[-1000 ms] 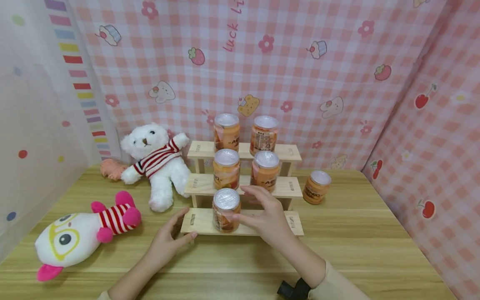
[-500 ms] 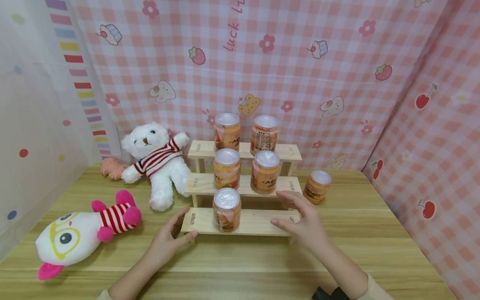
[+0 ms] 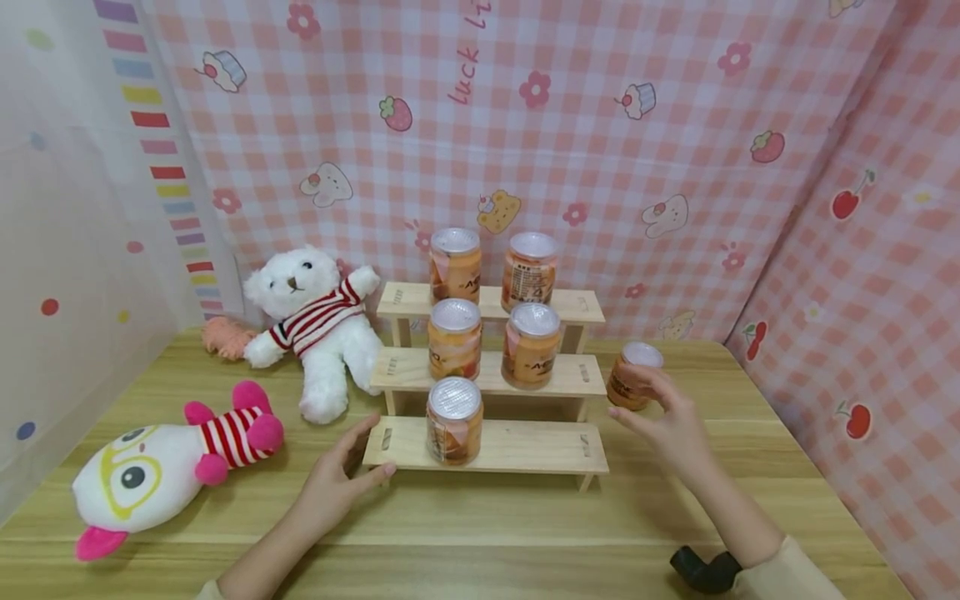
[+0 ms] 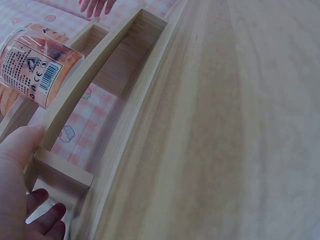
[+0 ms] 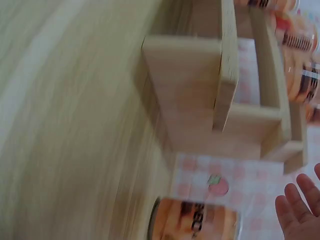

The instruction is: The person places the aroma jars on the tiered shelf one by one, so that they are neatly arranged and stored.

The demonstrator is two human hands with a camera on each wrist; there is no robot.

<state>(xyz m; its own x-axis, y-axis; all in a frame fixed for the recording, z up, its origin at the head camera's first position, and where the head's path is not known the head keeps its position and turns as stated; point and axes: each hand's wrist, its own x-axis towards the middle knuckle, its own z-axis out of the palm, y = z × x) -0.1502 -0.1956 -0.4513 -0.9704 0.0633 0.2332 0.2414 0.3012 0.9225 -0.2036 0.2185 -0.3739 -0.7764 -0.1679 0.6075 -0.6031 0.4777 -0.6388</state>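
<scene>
A three-step wooden display shelf (image 3: pixel 525 446) stands mid-table. My left hand (image 3: pixel 337 475) holds the left end of its lowest step, thumb (image 4: pixel 22 142) on the front edge and fingers bent near the leg. On that step is one orange-labelled fruit can (image 3: pixel 454 425) with a clear silvery lid. Another matching can (image 3: pixel 626 387) stands upright on the table to the right of the shelf. My right hand (image 3: pixel 671 425) is at this can, thumb and fingers spread, fingertips overlapping it in the head view. In the right wrist view, a gap shows between the fingers (image 5: pixel 300 200) and the can.
Two similar cans stand on the middle step (image 3: pixel 495 379) and two on the top step (image 3: pixel 491 298). A white teddy bear (image 3: pixel 341 358) and a pink-and-white plush toy (image 3: pixel 150 475) lie at left. A black angled object (image 3: pixel 705 571) is by the right sleeve. Checked cloth backs the table.
My right hand has moved right, from beside the can on the lowest step to the can standing on the table. The left hand and the shelf have stayed put.
</scene>
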